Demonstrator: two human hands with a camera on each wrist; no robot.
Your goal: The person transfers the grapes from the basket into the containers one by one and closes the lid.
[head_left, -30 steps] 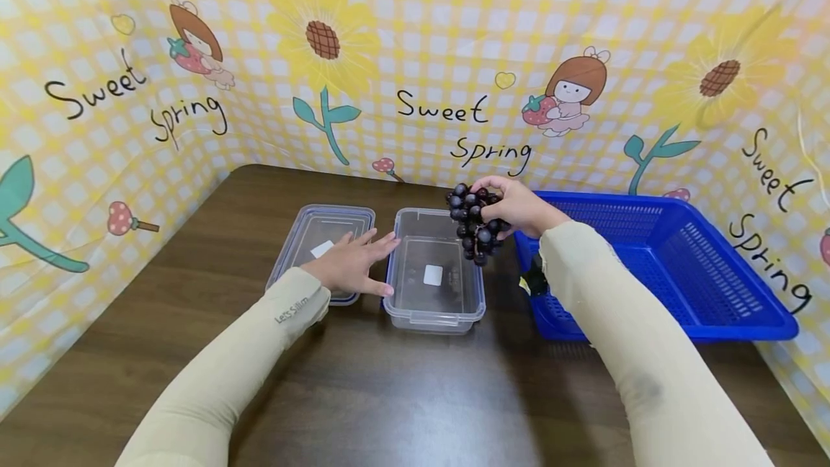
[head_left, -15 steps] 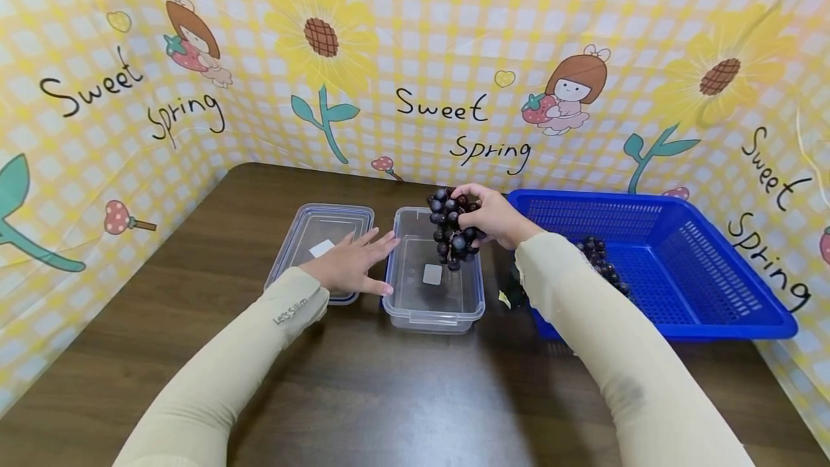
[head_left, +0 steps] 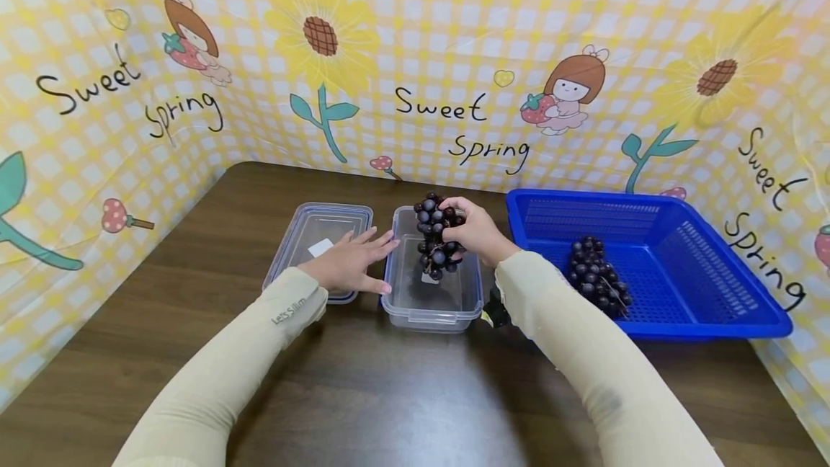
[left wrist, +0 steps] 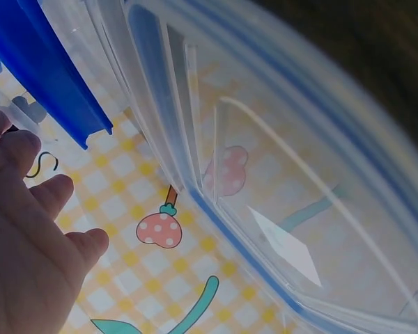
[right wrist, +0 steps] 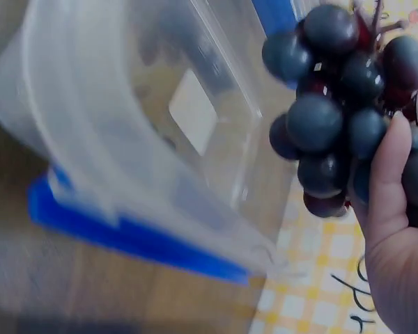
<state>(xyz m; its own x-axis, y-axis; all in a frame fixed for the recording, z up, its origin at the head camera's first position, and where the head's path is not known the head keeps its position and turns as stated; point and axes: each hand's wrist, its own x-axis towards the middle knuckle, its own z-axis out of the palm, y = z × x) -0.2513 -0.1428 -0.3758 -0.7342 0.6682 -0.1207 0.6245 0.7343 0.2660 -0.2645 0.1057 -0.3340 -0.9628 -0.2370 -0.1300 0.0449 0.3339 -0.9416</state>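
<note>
A bunch of dark purple grapes (head_left: pixel 436 229) hangs over the open clear plastic container (head_left: pixel 447 319) in the head view. My right hand (head_left: pixel 476 230) grips the bunch from its right side; in the right wrist view the thumb (right wrist: pixel 390 181) lies across the grapes. My left hand (head_left: pixel 346 263) is spread, fingers extended, with its fingertips right at the container's left rim. Beneath and behind that hand lies a clear lid with a blue seal (head_left: pixel 333 216) and a white label, partly covered by the hand. The left wrist view shows the same lid (left wrist: pixel 265 209) close up.
A blue perforated basket (head_left: pixel 707 251) stands on the right side of the brown table (head_left: pixel 402 395). In it lies a second bunch of dark grapes (head_left: pixel 593 276). Yellow checked cloth (head_left: pixel 428 42) walls the table at the back and both sides.
My right hand has carried the grapes leftward, from the container's right edge to over its middle. The second bunch in the basket has come out from behind the sleeve. My left hand stays put.
</note>
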